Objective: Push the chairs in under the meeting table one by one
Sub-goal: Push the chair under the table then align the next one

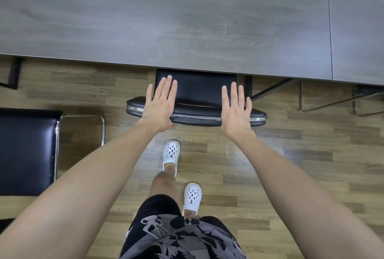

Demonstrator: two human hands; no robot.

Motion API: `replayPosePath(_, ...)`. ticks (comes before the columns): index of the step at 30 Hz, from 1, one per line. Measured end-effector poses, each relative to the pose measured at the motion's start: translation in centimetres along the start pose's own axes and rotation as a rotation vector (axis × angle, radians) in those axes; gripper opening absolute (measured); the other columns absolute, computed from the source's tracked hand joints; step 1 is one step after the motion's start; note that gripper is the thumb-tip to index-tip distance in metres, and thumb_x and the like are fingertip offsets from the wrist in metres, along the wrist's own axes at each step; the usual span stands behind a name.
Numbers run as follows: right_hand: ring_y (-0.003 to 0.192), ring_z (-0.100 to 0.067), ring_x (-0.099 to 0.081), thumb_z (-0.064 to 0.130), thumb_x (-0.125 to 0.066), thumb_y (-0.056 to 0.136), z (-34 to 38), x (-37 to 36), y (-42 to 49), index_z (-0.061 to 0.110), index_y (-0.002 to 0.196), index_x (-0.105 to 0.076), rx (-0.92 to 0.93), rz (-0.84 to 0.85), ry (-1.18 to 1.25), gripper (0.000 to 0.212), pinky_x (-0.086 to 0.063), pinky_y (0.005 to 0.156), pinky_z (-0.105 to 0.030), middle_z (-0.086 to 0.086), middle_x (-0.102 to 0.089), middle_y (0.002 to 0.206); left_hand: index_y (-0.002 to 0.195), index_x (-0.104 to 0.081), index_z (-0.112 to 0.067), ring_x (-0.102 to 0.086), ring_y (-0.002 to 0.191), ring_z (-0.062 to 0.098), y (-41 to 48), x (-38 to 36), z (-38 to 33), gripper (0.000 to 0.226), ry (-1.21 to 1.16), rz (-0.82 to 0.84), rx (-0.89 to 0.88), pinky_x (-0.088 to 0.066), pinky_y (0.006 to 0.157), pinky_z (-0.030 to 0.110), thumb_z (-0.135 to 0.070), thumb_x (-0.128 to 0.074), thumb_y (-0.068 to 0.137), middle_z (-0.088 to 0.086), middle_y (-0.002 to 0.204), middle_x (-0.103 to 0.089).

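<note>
- The grey wood-grain meeting table (187, 19) fills the upper half of the view, from 9 through 12 to 3 o'clock; a seam between two tabletop panels is seen towards 2 o'clock.
- A brown plank floor (270, 154) is seen below the table edge.
- A second black chair (27, 150) with a chrome frame stands at 9 o'clock, well apart from the table edge.
- The pushed chair (197, 94), black with a chrome-trimmed backrest, is found just above centre towards 12 o'clock; its seat is partly tucked under the table edge, while the backrest is left outside.
- Black shorts (176, 238) with a grey print are seen at 6 o'clock; no lettering can be read in the print.
- The left hand (160, 105) is laid over the backrest's left end, fingers straight and slightly spread, the thumb set at the near edge.
- The right hand (235, 111) is held over the right end, fingers straight and spread; firm contact cannot be told.
- A thin metal chair frame (332, 100) is seen under the table at 3 o'clock.
- Two white perforated clogs (171, 152) are worn, between centre and 6 o'clock; no brand mark can be read.
</note>
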State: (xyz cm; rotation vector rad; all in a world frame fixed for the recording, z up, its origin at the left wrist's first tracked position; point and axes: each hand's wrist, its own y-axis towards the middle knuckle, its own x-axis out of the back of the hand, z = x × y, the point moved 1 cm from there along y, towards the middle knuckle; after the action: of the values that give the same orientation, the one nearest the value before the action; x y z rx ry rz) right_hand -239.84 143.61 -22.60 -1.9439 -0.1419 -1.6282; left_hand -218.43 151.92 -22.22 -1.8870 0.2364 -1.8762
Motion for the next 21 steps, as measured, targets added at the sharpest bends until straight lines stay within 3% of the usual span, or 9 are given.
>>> replayPosePath(14,0.149,-0.036,0.009,0.013,-0.073,0.077,-1.0,1.7,4.6,0.013,0.154,0.01,-0.006,-0.002,-0.01,0.114,-0.009,0.118,-0.052,-0.015,0.011,0.162,0.152,0.015,-0.003,0.015,0.15,0.026,4.6,1.7,0.5,0.138,0.041,-0.007,-0.009,0.003,0.118,0.053,-0.063,-0.077,0.067,0.01,0.162,0.017)
replayPosePath(21,0.149,-0.035,0.009,0.04,-0.083,0.071,-1.5,2.6,6.7,0.013,0.154,0.009,0.004,0.01,-0.026,0.128,-0.008,0.118,-0.052,-0.016,0.011,0.162,0.152,0.013,-0.003,0.016,0.15,0.026,6.9,2.6,0.9,0.136,0.058,-0.007,-0.01,0.003,0.118,0.054,-0.063,-0.076,0.069,0.011,0.162,0.017)
